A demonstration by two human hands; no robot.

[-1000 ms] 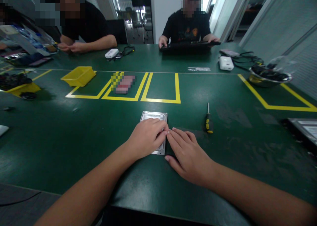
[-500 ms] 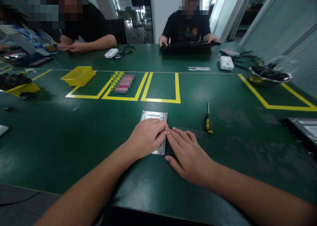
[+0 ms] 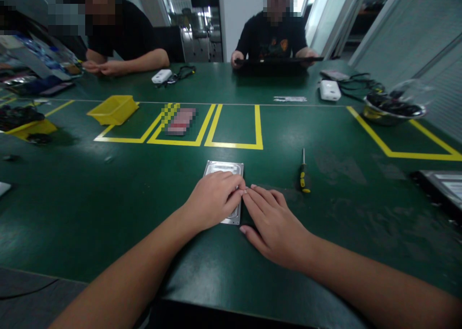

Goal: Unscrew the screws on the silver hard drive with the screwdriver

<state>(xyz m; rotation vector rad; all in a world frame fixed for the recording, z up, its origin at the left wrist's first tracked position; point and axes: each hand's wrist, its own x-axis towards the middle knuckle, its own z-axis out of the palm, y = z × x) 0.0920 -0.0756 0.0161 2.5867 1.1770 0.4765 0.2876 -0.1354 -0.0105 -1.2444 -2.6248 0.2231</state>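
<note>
Silver metal hard drive [image 3: 224, 169]: lies flat on the green desk [image 3: 90, 194], near the middle of its near edge. I see its far end bare; the near part is covered.

Left hand [image 3: 213, 199]: palm down on the drive, fingers curled loosely over its right side, fingertips at the right edge. It presses rather than lifts; nothing is closed inside it.

Right hand [image 3: 272, 223]: flat on the desk just right of the drive, fingers extended and together, tips meeting the left fingertips at the drive's right edge. It grips nothing.

Screwdriver [image 3: 304, 175]: black and yellow handle, lies on the desk to the right of the hands, apart from both, shaft toward the far edge.

Yellow tape boxes [image 3: 234, 145]: marked on the desk beyond the drive.

Yellow bin [image 3: 113, 109]: toward the far left.

Metal bowl [image 3: 391, 111]: dark contents, toward the far right corner.

White device [image 3: 330, 90]: near the far edge, cables beside it.

Two other people sit along the far edge, their hands resting there, well apart from mine.
</note>
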